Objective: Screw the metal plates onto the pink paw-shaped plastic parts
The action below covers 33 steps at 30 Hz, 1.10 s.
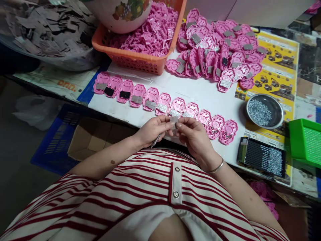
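Observation:
My left hand (155, 130) and my right hand (193, 134) meet at the table's front edge. Both are closed, pinching a small grey flat plate (173, 122) between thumbs and fingers. Thin metallic strips (155, 140) stick out below my left hand's fingers. Just beyond my hands runs a slanting row of pink plastic casings. Grey plates lie on several of them, such as this pink casing (150, 99); two at the left carry black plates, one being the black plate (124, 95). Screws seem to sit in the right-hand casings, as in this pink casing (216, 127).
Behind the row stand an orange basket (135, 59) of small pink parts and a pile of pink casings (213, 50). At the right are a metal bowl (278, 117) of screws, a black screw tray (253, 154) and a green bin (296, 137). A tub (62, 63) of plates stands left.

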{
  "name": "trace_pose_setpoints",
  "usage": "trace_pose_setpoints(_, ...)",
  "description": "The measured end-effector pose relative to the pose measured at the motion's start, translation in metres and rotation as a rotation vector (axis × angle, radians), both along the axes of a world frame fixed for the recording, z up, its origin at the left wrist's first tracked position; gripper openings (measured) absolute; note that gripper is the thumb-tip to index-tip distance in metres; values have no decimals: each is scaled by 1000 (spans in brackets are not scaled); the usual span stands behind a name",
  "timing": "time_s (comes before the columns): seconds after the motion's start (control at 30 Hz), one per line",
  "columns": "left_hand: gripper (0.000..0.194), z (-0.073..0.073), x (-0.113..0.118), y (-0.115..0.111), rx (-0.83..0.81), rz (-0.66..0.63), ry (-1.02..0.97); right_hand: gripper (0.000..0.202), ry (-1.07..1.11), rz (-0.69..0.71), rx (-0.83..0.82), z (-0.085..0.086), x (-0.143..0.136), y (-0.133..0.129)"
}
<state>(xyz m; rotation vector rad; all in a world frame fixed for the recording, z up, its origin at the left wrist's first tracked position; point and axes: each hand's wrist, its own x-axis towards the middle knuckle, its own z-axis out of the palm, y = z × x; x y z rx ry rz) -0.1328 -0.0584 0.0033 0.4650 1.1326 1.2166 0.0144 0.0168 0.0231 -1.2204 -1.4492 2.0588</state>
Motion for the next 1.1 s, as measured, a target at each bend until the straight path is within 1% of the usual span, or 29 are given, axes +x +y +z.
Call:
trace_pose_setpoints(0.1,28,-2,-1,1,5,39,67,45,-6,-23,28,0,4,3)
trace_pose_setpoints(0.23,23,-1,1,2,18,91,167,43,-22,-30,102,4,9,3)
trace_pose_setpoints(0.3,24,1,3,4,13,108,176,44,-31,-35,137,6,13,4)
trace_pose_setpoints(0.37,26,5,6,5,12,86,168,45,-41,-63,178,9,20,9)
trace_pose_setpoints(0.47,33,8,9,4,-6,48,143,46,-69,-151,248,13,37,23)
trace_pose_setpoints(0.57,41,8,9,3,-46,38,131,40,-134,-214,303,17,58,39)
trace_pose_setpoints(0.67,48,7,9,2,-91,25,116,29,-222,-184,321,16,71,48)
trace_pose_setpoints(0.8,54,6,10,0,-122,15,111,19,-346,-86,357,6,72,51)
trace_pose_setpoints(0.87,53,6,10,-1,-128,13,110,15,-415,-76,416,0,71,53)
trace_pose_setpoints(0.93,51,5,9,0,-126,15,105,13,-477,-103,497,-2,70,54)
trace_pose_setpoints(1.03,45,8,9,5,-107,31,92,16,-501,-139,600,3,71,52)
trace_pose_setpoints(1.1,40,11,10,11,-70,36,87,17,-463,-111,619,11,68,45)
